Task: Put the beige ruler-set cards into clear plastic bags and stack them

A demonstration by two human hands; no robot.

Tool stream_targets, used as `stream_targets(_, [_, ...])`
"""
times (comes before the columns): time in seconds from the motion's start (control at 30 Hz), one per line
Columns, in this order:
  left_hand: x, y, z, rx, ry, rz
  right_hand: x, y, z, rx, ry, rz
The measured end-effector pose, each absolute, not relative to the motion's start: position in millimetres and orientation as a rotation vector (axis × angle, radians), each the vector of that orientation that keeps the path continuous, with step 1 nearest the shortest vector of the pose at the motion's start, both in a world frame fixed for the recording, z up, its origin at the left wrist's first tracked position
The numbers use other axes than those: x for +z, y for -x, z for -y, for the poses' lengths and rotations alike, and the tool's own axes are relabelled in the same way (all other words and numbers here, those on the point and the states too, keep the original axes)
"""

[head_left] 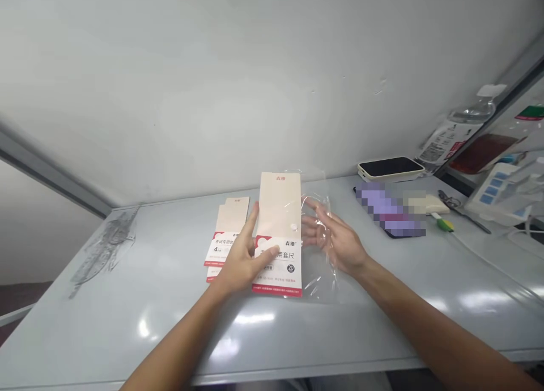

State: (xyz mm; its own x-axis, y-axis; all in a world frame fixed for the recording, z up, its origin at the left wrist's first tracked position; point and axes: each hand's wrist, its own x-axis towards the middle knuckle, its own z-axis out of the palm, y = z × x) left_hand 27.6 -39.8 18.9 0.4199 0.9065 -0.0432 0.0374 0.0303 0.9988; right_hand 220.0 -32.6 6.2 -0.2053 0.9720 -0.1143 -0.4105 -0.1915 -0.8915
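Left hand (pixel 240 262) on the tall cream-and-red ruler-set card (pixel 279 209), fingers (pixel 268 254) across its lower part, thumb up by its left edge: narrow grip, prob. to steady the card on the grey table top (pixel 127 328). Right hand (pixel 335 238) wide open, fingers spread against the clear plastic sleeve (pixel 319 272), which sits just right of the card, likely kept within easy reach. Second card (pixel 229 232) lies just beside left hand. Further right: pixelated phone (pixel 389 209), scissors (pixel 450 201).

A grey desk (pixel 127 300) holds ruler-set packets (pixel 227 235), scissors (pixel 450 201) and a phone (pixel 385 167).
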Motion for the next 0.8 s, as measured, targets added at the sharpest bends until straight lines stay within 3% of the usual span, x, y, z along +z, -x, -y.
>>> stream_targets(0.4, [6,-31,46,0.712,-2.031,-1.339,1,-208,39,1.694,0.921,1.063])
stream_targets(0.8, [17,-19,31,0.833,-1.547,-1.111,10,-219,35,1.649,0.941,1.103])
